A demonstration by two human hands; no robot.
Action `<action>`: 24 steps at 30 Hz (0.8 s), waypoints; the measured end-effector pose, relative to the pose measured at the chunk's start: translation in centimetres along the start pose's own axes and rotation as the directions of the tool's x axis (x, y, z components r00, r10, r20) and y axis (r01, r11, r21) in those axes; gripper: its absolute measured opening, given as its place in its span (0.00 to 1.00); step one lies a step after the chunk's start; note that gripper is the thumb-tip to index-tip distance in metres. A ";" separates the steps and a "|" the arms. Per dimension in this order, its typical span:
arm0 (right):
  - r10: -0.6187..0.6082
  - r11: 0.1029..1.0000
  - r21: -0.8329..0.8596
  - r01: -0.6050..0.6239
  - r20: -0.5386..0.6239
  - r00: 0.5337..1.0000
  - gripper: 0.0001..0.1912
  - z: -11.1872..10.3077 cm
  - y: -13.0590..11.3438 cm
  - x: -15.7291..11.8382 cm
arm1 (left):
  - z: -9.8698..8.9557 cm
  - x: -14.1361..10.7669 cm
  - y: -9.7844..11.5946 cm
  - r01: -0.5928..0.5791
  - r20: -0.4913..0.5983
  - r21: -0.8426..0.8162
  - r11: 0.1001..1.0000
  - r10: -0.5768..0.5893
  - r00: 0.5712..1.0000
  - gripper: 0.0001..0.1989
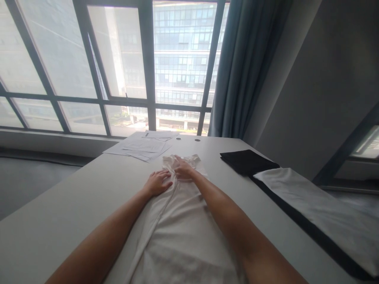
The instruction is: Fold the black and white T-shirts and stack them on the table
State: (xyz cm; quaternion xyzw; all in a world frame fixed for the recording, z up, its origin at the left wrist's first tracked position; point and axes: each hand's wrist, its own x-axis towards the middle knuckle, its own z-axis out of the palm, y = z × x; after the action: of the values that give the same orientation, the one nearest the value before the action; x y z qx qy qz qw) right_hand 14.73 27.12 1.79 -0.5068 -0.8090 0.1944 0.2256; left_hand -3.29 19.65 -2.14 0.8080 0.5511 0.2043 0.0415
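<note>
**White cloth [189,225] lies beneath the left hand [158,182] and right hand [182,169]**

The near part of the white cloth spreads on this side of both hands, between the left forearm [103,232] and the right forearm [233,213], on a pale table [89,197]. Its far end is bunched at the fingers, and creases run from there towards the camera.

The left hand lies palm down and open, fingers extended, on the cloth's left edge. The right hand, just beside it and slightly farther off, has its fingers curled into the gathered fabric; whether they grip it, I cannot tell.

To the right of the hands lies a folded black cloth [248,161]; nearer, a grey-white cloth [319,209] has a dark strip [296,215] along its edge. Beyond the left hand, loose papers [142,145] overlap. Farther past both hands stand a window [183,55] and, to its right, a blue-grey curtain [239,75].
</note>
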 end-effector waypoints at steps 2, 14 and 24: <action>-0.006 1.000 -0.009 0.005 -0.119 0.993 0.43 -0.4 0.1 -0.1 | 0.0 0.0 0.0 -0.005 -0.002 -0.005 1.000 0.005 1.000 0.23; 0.116 0.947 -0.320 -0.016 0.296 0.948 0.37 0.9 -0.5 -3.9 | 0.0 0.0 -0.2 0.025 0.027 -0.034 0.999 -0.024 0.999 0.29; 0.100 0.896 -0.439 -0.061 0.068 0.993 0.33 -1.0 3.3 -0.8 | -0.2 -0.2 -0.3 -0.075 0.040 -0.049 0.996 0.077 0.996 0.34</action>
State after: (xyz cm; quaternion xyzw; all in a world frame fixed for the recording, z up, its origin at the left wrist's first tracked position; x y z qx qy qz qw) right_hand 18.01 27.85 0.67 -0.5683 -0.8196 0.0399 0.0619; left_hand -3.67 19.53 -2.09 0.8312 0.5139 0.2019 0.0644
